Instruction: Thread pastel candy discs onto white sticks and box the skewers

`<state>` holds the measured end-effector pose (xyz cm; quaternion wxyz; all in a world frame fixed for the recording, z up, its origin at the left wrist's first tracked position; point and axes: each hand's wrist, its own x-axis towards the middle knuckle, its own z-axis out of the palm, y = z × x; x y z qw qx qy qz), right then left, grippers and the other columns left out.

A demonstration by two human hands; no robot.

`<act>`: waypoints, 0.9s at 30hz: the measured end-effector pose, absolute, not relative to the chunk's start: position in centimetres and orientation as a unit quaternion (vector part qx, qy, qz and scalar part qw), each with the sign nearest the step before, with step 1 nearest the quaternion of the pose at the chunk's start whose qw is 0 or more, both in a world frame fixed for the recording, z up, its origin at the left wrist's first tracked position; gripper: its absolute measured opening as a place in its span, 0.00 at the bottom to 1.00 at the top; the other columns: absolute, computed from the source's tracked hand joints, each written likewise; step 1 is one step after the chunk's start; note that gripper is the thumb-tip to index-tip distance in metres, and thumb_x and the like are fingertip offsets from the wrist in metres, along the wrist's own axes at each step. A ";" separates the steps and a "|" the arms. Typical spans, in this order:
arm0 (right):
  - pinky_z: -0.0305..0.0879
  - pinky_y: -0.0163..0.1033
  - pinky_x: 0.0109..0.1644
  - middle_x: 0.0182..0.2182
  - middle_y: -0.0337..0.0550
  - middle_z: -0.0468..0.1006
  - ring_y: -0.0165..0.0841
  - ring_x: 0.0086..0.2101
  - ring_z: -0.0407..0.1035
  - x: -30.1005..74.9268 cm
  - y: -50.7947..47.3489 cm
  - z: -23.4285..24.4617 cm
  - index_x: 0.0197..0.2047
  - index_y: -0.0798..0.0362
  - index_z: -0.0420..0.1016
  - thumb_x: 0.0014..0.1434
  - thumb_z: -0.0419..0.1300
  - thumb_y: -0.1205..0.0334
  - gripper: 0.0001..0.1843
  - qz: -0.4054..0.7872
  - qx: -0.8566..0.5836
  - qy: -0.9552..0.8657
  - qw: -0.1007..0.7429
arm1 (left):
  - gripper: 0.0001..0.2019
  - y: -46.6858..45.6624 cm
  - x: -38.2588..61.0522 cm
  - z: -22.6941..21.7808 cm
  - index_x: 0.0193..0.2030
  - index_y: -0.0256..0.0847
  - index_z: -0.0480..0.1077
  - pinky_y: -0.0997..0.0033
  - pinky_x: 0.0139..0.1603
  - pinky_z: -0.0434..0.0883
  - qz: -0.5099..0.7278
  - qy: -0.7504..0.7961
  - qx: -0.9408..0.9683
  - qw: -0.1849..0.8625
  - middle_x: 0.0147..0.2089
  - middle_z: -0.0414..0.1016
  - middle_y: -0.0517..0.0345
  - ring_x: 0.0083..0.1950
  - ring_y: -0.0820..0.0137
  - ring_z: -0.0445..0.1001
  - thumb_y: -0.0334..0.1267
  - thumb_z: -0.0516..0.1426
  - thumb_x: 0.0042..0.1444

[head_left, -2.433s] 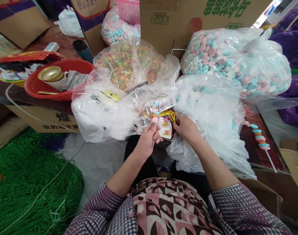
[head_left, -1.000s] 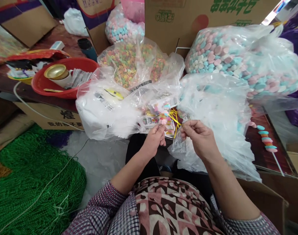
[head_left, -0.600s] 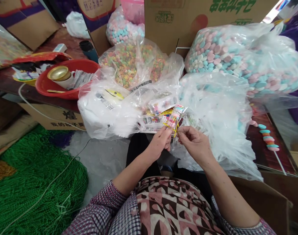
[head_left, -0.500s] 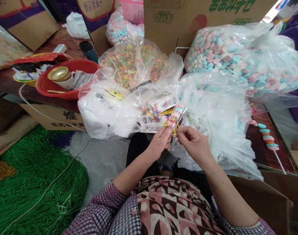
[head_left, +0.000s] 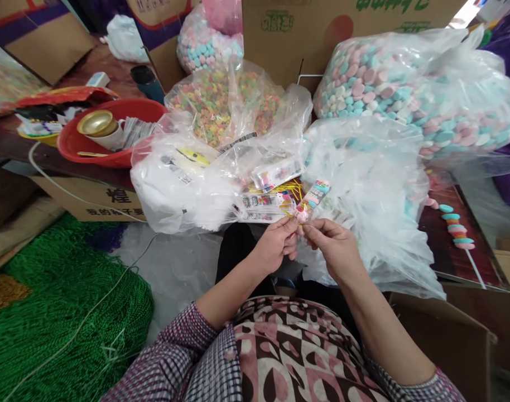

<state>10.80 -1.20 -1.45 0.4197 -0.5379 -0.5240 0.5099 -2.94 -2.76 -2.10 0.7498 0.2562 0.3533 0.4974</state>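
My left hand (head_left: 275, 247) and my right hand (head_left: 332, 248) meet in front of me, both pinched at the base of a small wrapped candy stick (head_left: 312, 199) with pastel discs in a clear printed sleeve. A thin yellow twist tie (head_left: 290, 213) sits at the pinch point. The stick leans up and to the right. Just beyond the hands lie printed wrappers (head_left: 264, 201) and a bundle of yellow ties (head_left: 292, 188).
Clear bags of pink, blue and white candy discs (head_left: 409, 95), multicoloured candy (head_left: 221, 103) and white sticks (head_left: 175, 190) crowd the front. A red basin (head_left: 108, 139) sits left, green netting (head_left: 66, 318) lower left. A bare candy skewer (head_left: 456, 234) lies right. Cardboard boxes (head_left: 305, 22) stand behind.
My right hand left the pile of ties and came to my left hand. The candy stick was lifted from the wrappers and now leans right, both hands pinching its base.
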 end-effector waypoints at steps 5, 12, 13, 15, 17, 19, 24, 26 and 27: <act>0.66 0.36 0.31 0.24 0.38 0.76 0.30 0.26 0.67 11.8 -1.1 -1.1 0.26 0.50 0.76 0.47 0.71 0.45 0.18 0.573 -0.486 -0.522 0.404 | 0.16 -3.1 -3.8 -1.4 0.26 0.38 0.67 0.77 0.16 0.58 0.388 0.290 0.243 0.840 0.14 0.43 0.74 0.12 0.81 0.45 0.48 0.59 0.56; 0.69 0.48 0.56 0.50 0.46 0.80 0.42 0.53 0.71 14.3 -1.0 -0.4 0.46 0.45 0.83 0.53 0.69 0.46 0.19 0.619 -0.393 -0.595 0.329 | 0.16 -3.8 -3.6 -1.1 0.22 0.39 0.66 0.75 0.15 0.60 0.264 0.218 0.199 0.918 0.12 0.40 0.72 0.11 0.79 0.44 0.44 0.56 0.58; 0.70 0.48 0.55 0.48 0.46 0.81 0.42 0.51 0.73 14.4 -0.9 -0.6 0.41 0.46 0.85 0.53 0.69 0.46 0.16 0.617 -0.393 -0.593 0.337 | 0.17 -3.8 -3.4 -1.1 0.22 0.39 0.66 0.75 0.15 0.60 0.263 0.212 0.190 0.922 0.11 0.40 0.72 0.11 0.78 0.45 0.44 0.56 0.59; 0.71 0.48 0.52 0.41 0.43 0.83 0.39 0.43 0.76 14.3 -0.9 -1.3 0.32 0.46 0.84 0.51 0.71 0.47 0.12 0.601 -0.410 -0.573 0.377 | 0.17 -3.9 -3.1 -1.1 0.22 0.39 0.65 0.75 0.15 0.60 0.280 0.205 0.176 0.921 0.12 0.41 0.72 0.11 0.79 0.44 0.44 0.55 0.60; 0.72 0.46 0.49 0.34 0.40 0.83 0.37 0.38 0.76 13.8 -1.1 -2.1 0.31 0.46 0.83 0.51 0.71 0.48 0.11 0.555 -0.441 -0.562 0.426 | 0.17 -3.8 -2.7 -0.9 0.24 0.39 0.66 0.76 0.16 0.60 0.321 0.220 0.166 0.906 0.12 0.42 0.73 0.11 0.79 0.45 0.45 0.55 0.61; 0.71 0.45 0.48 0.32 0.39 0.82 0.36 0.36 0.75 13.2 -1.3 -2.4 0.30 0.47 0.82 0.53 0.69 0.51 0.09 0.471 -0.471 -0.585 0.462 | 0.18 -3.7 -2.2 -0.6 0.26 0.39 0.65 0.77 0.17 0.61 0.377 0.261 0.167 0.873 0.12 0.44 0.73 0.12 0.80 0.46 0.49 0.56 0.61; 0.71 0.44 0.44 0.32 0.41 0.82 0.36 0.35 0.75 12.0 -1.7 -1.7 0.30 0.48 0.79 0.58 0.65 0.59 0.06 0.261 -0.469 -0.679 0.501 | 0.24 -3.1 -1.3 -0.6 0.27 0.40 0.62 0.78 0.18 0.61 0.492 0.375 0.230 0.752 0.14 0.49 0.74 0.13 0.81 0.49 0.59 0.61 0.54; 0.71 0.43 0.44 0.33 0.41 0.82 0.36 0.35 0.76 11.9 -1.6 -1.5 0.31 0.48 0.79 0.59 0.64 0.60 0.06 0.252 -0.457 -0.691 0.500 | 0.25 -2.9 -1.2 -1.1 0.27 0.40 0.62 0.78 0.18 0.60 0.516 0.402 0.269 0.708 0.14 0.50 0.73 0.14 0.82 0.50 0.62 0.61 0.51; 0.71 0.43 0.43 0.33 0.41 0.82 0.36 0.35 0.76 11.8 -1.6 -1.4 0.31 0.49 0.79 0.60 0.63 0.60 0.06 0.257 -0.456 -0.694 0.494 | 0.26 -2.8 -1.2 -1.4 0.27 0.41 0.62 0.77 0.18 0.59 0.522 0.410 0.288 0.690 0.14 0.51 0.73 0.14 0.82 0.50 0.63 0.61 0.51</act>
